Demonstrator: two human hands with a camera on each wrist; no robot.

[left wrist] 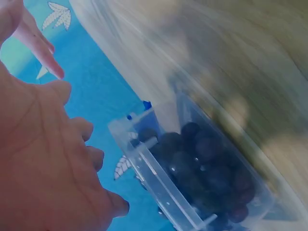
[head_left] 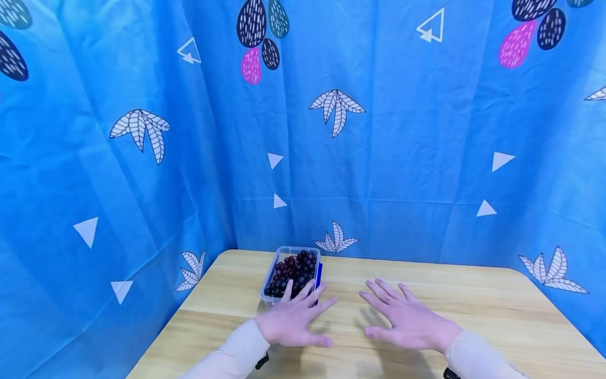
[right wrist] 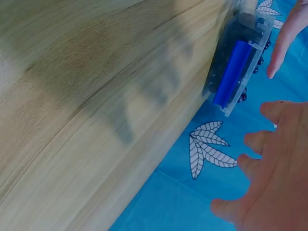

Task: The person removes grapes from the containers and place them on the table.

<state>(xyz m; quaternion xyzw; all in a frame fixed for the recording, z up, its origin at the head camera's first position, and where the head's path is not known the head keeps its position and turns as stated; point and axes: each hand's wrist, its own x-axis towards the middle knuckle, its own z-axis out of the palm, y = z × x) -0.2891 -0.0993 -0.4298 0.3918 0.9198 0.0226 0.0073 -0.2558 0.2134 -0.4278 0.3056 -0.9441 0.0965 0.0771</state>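
Observation:
A clear plastic box of dark grapes stands near the table's back left, a blue clip on its right side. My left hand, palm down with fingers spread, is just in front of the box; its fingertips overlap the near edge in the head view, and the left wrist view shows a gap between hand and box. To the right, my right hand hovers over the wood with fingers spread, holding nothing. The right wrist view shows the blue clip beyond that hand.
The light wooden table has rounded back corners. A blue patterned curtain hangs behind it and along its left and right sides. Shadows of both hands fall on the tabletop.

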